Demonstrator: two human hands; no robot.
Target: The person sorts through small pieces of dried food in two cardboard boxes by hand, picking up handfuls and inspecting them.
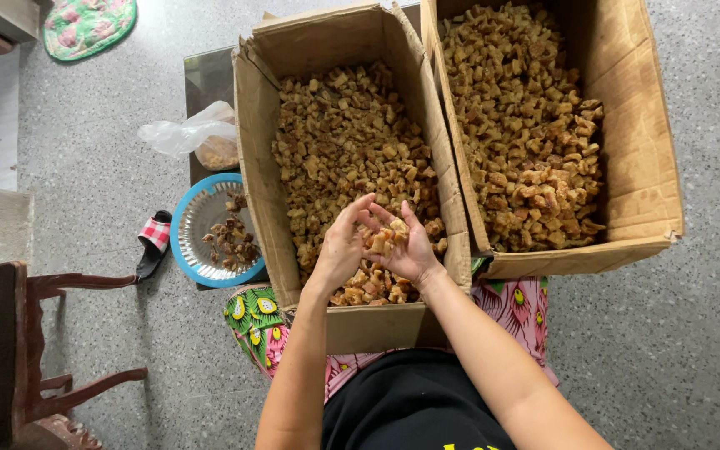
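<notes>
Two open cardboard boxes side by side across the upper half of the frame: left box (253,158) at centre, right box (639,150) at upper right, both filled with small brown fried chunks too many to count. Two bare hands raised together over the near end of the left box, at centre frame: left hand (341,246) with fingers curled inward, right hand (410,250) cupped palm-up, touching the left. One small cluster of brown chunks (383,240) cradled between the two palms, gripped loosely by both.

Left of the boxes, one round blue-rimmed sieve basket (183,218) with a small heap of darker scraps (231,240) inside. Above it, one clear plastic bag (185,132) with crumbs at its bottom, on a dark tabletop (207,79). One checked slipper (153,242) on the speckled floor (102,150) beside the basket. One wooden chair (18,350) at lower left. One green floral mat (89,25) at upper left.
</notes>
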